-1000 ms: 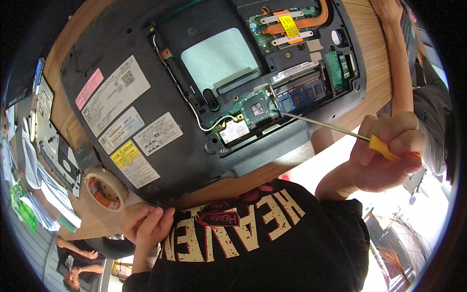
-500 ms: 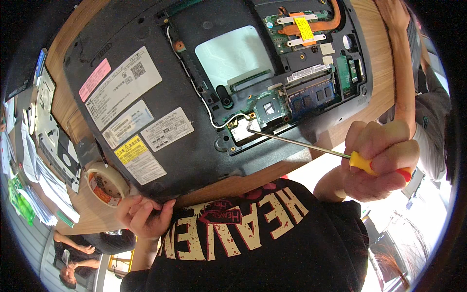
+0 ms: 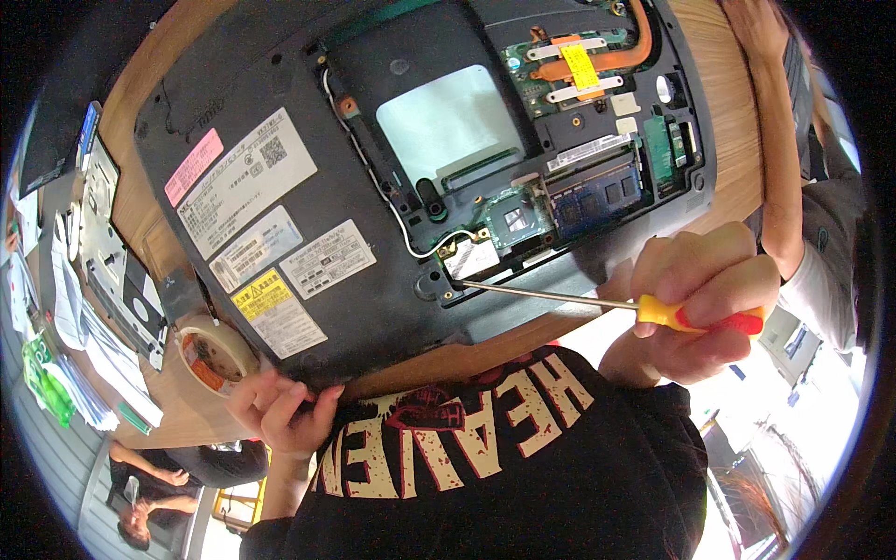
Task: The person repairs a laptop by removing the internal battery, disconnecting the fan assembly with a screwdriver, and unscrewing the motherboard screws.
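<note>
One green packet [image 3: 45, 381] far left, between 8 and 9 o'clock from view centre, right beside loose white papers [image 3: 89, 355]. Silver-and-black panel [image 3: 121, 266] at 9, on the wood worktop [image 3: 177, 406]. Co-worker [image 3: 145, 485] at 8, low in view. Tape roll [image 3: 241, 347] also at 8, near the edge of the laptop [image 3: 392, 308].

Left hand [image 3: 280, 409] between 7 and 8, by the laptop's near edge: fingers curled, thumb and forefinger a narrow gap apart, can't tell if anything small sits between.

Laptop spans roughly 10 to 2, underside up, bays exposed. Pink sticker [image 3: 193, 168] and bigger white sticker [image 3: 243, 182] on its left part. White cable [image 3: 407, 238] curves down to the white-labelled card [image 3: 476, 256] near view centre. Screwdriver [image 3: 551, 296] tip sits at the card's 7 o'clock corner; contact too small to call. Square chip [image 3: 513, 220] at the card's 2, blue memory module [image 3: 593, 198] beyond it. Copper heat pipe [image 3: 611, 61] at 1.

Right hand [image 3: 700, 275] at 3: fingers wrapped round the screwdriver's yellow-and-red handle, shaft pointing to 9. Another person's forearm [image 3: 782, 159] at 2, beside the laptop.
</note>
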Demonstrator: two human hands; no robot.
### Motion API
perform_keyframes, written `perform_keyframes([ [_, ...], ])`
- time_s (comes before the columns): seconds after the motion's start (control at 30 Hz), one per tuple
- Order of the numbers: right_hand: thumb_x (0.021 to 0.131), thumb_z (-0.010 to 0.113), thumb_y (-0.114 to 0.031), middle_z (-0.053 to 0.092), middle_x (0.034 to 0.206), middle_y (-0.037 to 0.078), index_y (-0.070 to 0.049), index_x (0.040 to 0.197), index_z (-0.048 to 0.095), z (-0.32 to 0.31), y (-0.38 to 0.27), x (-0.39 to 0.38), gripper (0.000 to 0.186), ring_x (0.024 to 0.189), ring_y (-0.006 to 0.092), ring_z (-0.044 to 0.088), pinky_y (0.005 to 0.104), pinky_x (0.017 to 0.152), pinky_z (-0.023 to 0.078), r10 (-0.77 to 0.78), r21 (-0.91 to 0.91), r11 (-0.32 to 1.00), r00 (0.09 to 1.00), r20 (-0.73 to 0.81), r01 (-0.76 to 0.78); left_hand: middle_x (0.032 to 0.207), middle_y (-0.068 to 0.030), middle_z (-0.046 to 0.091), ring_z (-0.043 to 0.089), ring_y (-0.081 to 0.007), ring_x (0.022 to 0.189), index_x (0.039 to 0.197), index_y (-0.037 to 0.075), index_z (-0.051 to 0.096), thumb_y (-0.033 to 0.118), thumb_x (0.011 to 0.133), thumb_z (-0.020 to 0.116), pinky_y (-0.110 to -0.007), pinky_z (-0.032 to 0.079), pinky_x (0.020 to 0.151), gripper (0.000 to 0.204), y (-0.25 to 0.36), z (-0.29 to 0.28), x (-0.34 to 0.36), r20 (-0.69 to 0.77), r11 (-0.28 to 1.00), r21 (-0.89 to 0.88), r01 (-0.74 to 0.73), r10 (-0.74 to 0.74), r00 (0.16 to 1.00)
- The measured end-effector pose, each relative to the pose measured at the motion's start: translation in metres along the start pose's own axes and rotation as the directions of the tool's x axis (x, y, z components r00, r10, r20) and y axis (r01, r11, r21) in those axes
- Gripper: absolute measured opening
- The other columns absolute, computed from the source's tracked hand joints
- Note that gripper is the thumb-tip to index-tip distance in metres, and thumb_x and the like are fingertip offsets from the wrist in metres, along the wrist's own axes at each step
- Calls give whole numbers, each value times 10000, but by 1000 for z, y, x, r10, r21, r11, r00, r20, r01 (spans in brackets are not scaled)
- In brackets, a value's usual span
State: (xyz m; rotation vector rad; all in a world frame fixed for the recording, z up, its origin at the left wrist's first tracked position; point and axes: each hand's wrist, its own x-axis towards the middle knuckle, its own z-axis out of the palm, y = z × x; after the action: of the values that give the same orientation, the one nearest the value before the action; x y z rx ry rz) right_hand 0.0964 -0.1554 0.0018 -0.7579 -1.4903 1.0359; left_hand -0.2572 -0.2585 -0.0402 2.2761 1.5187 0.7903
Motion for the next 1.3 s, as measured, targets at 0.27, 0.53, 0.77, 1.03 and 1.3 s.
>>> perform_keyframes([
  [0.27,944,539,-423,467,804,91,-51,893,466,-49,-13,-21,383,628,148,421,293,497,368,-30,-47,999,855,-517,7,1215,-199,399,507,-242,915,1194,109,465,144,722,792,-308,445,666,575,1,-1,10,19,997,-57,59,-58,998],
  [0.53,914,627,-345,542,882,115,-78,1058,476,-67,-11,-37,338,751,167,513,290,613,461,-195,-251,967,730,-655,34,1294,-235,313,553,-251,971,1266,39,354,185,772,734,-214,530,563,640,3,9,9,-43,957,-251,144,-160,986],
  [0.77,942,595,-275,577,928,155,-80,1078,463,-74,-7,-35,272,781,181,543,300,617,463,-225,-267,964,562,-796,7,1348,-238,267,605,-270,944,1346,22,280,291,850,659,-240,552,610,680,0,14,8,-82,939,-323,116,-150,985],
  [1.03,1003,441,-168,578,930,156,-36,1047,511,-79,-4,-28,155,835,197,591,271,632,510,-288,-239,955,740,-608,175,1346,-220,252,575,-274,1011,1340,21,275,339,865,638,-283,550,688,677,-1,13,7,-61,952,-266,154,-176,982],
  [1.3,986,468,-129,575,929,164,-4,1041,502,-76,-10,-12,141,817,191,613,262,591,533,-297,-407,909,828,-476,93,1311,-210,277,557,-271,1026,1308,44,310,378,863,638,-271,535,668,646,-2,13,5,-67,947,-269,177,-201,977],
])
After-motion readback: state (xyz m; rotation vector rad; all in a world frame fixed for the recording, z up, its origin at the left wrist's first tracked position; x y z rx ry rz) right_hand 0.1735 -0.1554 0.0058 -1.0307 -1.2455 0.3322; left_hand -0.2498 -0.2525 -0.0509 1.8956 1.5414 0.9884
